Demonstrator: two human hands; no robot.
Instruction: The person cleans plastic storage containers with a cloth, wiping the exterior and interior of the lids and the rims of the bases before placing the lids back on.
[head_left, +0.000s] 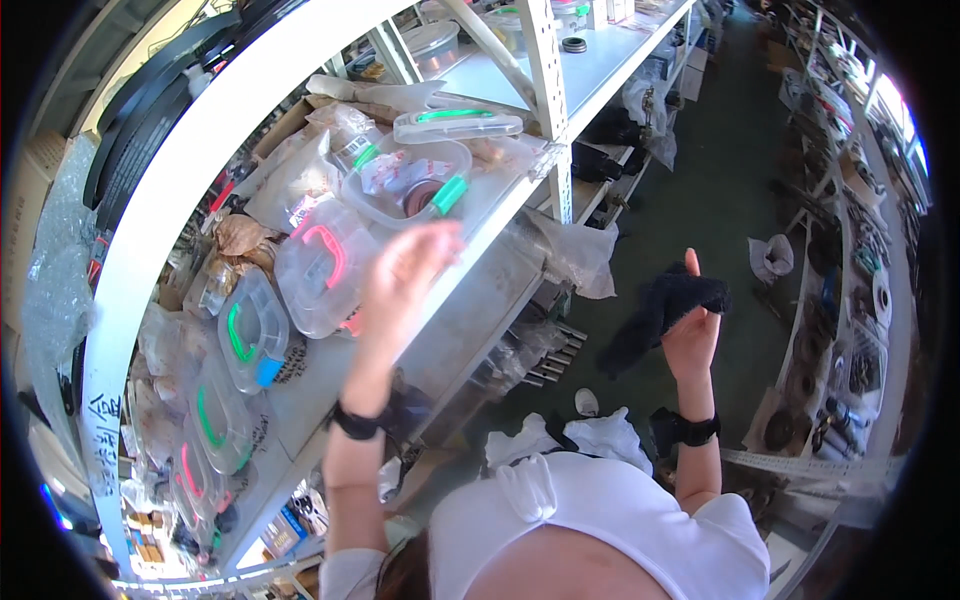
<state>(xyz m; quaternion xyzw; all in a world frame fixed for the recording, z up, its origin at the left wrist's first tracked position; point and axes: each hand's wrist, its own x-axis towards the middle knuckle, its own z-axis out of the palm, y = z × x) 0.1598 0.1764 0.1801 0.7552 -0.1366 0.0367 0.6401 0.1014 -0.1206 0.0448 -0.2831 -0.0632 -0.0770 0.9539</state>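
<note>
My right hand (690, 330) grips a dark, fuzzy cloth (679, 296) over the aisle. The thumb stands up above the cloth, and part of it hangs down blurred. My left hand (409, 266), smeared by motion, is in front of the shelf with nothing visible in it and its fingers loosely extended. Just beyond that hand is an open clear plastic box (409, 176) with green latches, holding a printed plastic bag and a brownish ring-shaped part (424, 199). Its likely lid (457, 126), with a green handle, lies behind it. Beside my left hand is a clear box with a pink handle (326, 262).
More lidded clear boxes (253, 330) line the shelf (322, 382) towards the lower left. A white perforated upright (551, 112) rises at the shelf's edge. Plastic wrap (577, 251) juts into the aisle (697, 187). Loaded racks (832, 300) stand at right.
</note>
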